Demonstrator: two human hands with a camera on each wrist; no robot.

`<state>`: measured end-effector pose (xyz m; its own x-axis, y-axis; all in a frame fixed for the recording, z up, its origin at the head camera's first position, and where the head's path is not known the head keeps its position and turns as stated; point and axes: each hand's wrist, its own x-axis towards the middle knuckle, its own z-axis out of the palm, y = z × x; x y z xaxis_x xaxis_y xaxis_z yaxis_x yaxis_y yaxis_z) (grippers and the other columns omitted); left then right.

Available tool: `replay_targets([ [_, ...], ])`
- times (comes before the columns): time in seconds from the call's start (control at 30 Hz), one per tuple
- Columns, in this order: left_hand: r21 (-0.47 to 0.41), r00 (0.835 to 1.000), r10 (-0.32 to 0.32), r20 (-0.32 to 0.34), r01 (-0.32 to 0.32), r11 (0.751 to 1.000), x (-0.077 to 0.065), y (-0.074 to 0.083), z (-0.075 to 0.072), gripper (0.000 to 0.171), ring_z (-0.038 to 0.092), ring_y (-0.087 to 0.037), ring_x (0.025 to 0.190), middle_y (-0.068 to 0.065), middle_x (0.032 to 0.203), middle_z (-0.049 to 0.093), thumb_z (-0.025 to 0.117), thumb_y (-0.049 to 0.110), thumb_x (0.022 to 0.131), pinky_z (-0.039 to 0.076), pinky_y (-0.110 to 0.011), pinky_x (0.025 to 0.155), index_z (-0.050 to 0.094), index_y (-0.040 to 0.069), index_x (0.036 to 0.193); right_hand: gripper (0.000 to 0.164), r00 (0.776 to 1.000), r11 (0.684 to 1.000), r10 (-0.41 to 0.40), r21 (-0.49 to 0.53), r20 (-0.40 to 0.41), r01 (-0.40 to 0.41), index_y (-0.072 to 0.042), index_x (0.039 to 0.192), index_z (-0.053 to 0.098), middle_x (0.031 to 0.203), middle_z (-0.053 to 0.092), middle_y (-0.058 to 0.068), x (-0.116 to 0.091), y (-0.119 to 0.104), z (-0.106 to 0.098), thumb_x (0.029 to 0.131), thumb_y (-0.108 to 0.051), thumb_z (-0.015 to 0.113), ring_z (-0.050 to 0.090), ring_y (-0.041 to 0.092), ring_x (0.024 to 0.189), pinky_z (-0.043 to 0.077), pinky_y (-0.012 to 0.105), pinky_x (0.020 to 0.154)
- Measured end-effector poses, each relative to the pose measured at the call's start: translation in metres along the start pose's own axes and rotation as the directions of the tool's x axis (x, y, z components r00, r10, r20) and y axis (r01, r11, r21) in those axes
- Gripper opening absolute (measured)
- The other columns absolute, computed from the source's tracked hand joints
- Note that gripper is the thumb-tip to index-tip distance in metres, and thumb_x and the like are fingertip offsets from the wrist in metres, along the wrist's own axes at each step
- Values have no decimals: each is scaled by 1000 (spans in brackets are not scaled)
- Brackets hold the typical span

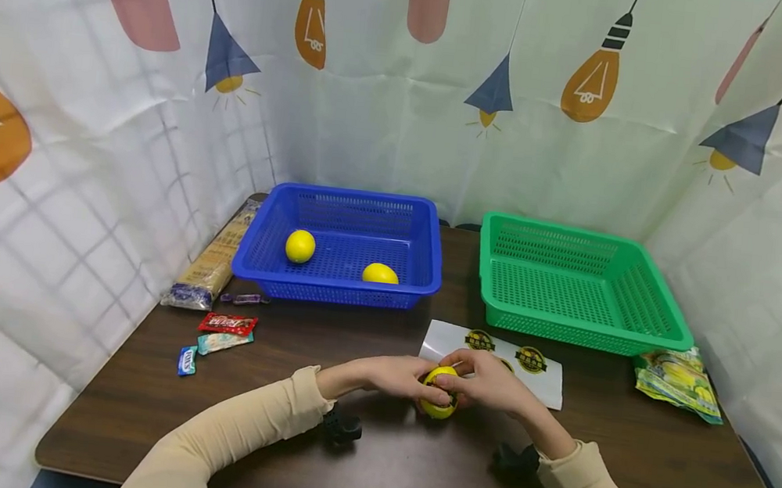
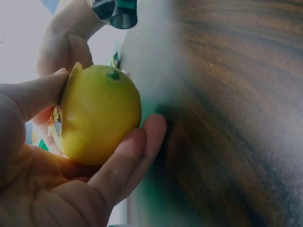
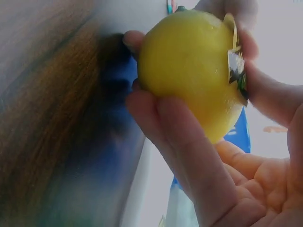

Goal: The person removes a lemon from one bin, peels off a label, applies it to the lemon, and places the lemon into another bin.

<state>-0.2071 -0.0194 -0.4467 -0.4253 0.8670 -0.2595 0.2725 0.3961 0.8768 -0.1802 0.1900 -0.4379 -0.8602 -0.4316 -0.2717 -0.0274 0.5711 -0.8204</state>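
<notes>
Smooth yellow lemon [image 1: 439, 392] held between left hand [image 1: 398, 376] and right hand [image 1: 494, 384], both curled around it; small sticker [image 3: 236, 66] at the thumbs.

Probably a staged recording booth: printed curtains [image 1: 403, 119] enclose one wooden table [image 1: 377, 463].

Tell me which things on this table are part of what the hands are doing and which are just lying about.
In use: lemon held by left hand and right hand; sticker sheet; blue basket with two lemons.

Lying about: green basket, candy wrappers, noodle packet, green snack bag.
</notes>
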Motion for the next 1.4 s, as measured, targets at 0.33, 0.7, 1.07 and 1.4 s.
replay_targets([
  [0.33, 72, 995, -42, -92, 49, 996, -1, 3, 2, 23, 57, 0, 73, 10, 84, 63, 70, 31, 91, 48, -16, 65, 62, 15, 106, 41, 998, 994, -44, 99, 36, 40, 3, 118, 64, 105, 76, 19, 3, 4, -2, 94, -30, 68, 68, 11, 73, 60, 30, 62],
  [0.7, -45, 995, -40, -89, 36, 998, -5, -2, -2, 29, 62, -4, 80, 4, 96, 66, 68, 27, 94, 55, -19, 74, 61, 11, 117, 46, 991, 991, -125, 37, -49, 127, -8, 127, 63, 119, 71, 19, 0, 15, 1, 91, -35, 71, 71, 10, 87, 60, 27, 67],
  [1.07, -206, 992, -45, -120, 19, 978, -1, -11, 6, 28, 65, -6, 86, 0, 103, 66, 61, 28, 99, 60, -24, 81, 61, 7, 118, 82, 937, 936, -349, -40, 14, 349, -12, 142, 49, 129, 62, 12, -4, 34, 3, 72, -23, 90, 72, 6, 83, 62, 27, 67],
  [1.4, -422, 961, -102, -257, -17, 906, 23, -5, -5, 50, 74, -28, 100, -30, 123, 65, 32, 31, 110, 60, -35, 90, 50, -8, 136, 76, 939, 941, -340, 14, 63, 339, -5, 146, 43, 131, 56, 21, -21, 37, -49, 81, -14, 81, 70, 13, 89, 61, 29, 73],
])
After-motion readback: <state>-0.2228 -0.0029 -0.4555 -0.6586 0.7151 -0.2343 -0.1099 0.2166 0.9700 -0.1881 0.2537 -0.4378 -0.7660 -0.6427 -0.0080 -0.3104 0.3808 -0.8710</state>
